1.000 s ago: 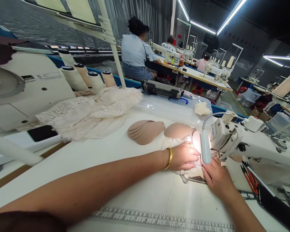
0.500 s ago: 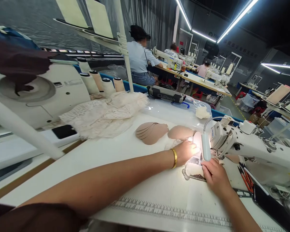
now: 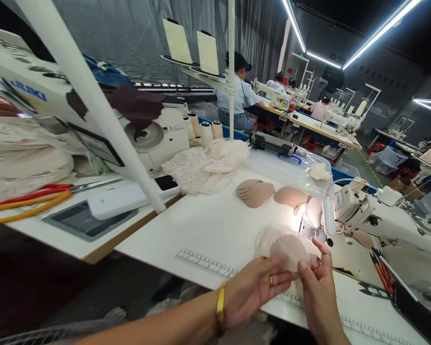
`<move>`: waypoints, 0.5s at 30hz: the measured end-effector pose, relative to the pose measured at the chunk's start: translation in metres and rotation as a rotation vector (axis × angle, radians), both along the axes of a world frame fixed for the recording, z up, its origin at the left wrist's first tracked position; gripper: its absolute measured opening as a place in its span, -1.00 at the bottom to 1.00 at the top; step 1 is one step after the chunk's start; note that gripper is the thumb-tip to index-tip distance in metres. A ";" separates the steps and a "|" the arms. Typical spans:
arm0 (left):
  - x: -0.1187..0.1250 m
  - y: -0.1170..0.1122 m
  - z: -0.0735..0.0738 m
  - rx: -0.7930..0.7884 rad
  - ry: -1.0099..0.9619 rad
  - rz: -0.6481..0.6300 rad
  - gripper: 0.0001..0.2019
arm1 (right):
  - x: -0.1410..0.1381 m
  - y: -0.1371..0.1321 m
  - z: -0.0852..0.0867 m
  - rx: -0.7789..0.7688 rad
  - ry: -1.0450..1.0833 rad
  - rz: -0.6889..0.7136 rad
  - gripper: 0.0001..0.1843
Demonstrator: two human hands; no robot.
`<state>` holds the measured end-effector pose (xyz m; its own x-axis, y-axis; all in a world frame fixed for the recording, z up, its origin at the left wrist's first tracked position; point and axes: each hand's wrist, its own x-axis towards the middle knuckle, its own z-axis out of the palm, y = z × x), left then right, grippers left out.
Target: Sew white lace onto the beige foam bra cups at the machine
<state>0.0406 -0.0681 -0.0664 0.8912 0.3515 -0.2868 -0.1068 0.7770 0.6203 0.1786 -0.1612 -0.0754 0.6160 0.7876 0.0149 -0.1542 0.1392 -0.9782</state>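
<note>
Left hand [image 3: 253,287], right hand [image 3: 319,290] and fabric [image 3: 290,250] have left the machine [image 3: 348,201].

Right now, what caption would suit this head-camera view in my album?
Left hand and right hand hold pale, sheer-edged fabric over a white table near a sewing machine.

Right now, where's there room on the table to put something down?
There's bare table between the lace pile, stacked pads and ruler. It's crowded further right: sewing machine, scissors, plus the left hand and right hand holding sheer fabric.
</note>
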 end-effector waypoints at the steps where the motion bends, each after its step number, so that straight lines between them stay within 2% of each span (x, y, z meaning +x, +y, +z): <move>1: 0.004 0.003 0.004 -0.029 -0.001 0.125 -0.44 | -0.006 -0.006 -0.002 0.000 0.003 -0.008 -0.24; 3: 0.011 0.012 0.013 -0.023 0.020 0.285 -0.44 | -0.015 -0.017 -0.006 -0.029 0.009 -0.010 -0.20; 5: 0.015 0.017 0.021 -0.027 0.088 0.344 -0.50 | -0.020 -0.026 -0.009 -0.062 0.025 -0.019 -0.17; 8: 0.018 0.019 0.028 -0.152 0.177 0.293 -0.55 | -0.023 -0.031 -0.011 -0.070 0.030 -0.105 -0.15; 10: 0.018 0.018 0.030 -0.195 0.130 0.271 -0.53 | -0.024 -0.032 -0.013 -0.075 0.009 -0.175 -0.17; 15: 0.019 0.016 0.028 -0.065 0.002 0.292 -0.60 | -0.026 -0.032 -0.021 -0.059 -0.008 -0.230 -0.18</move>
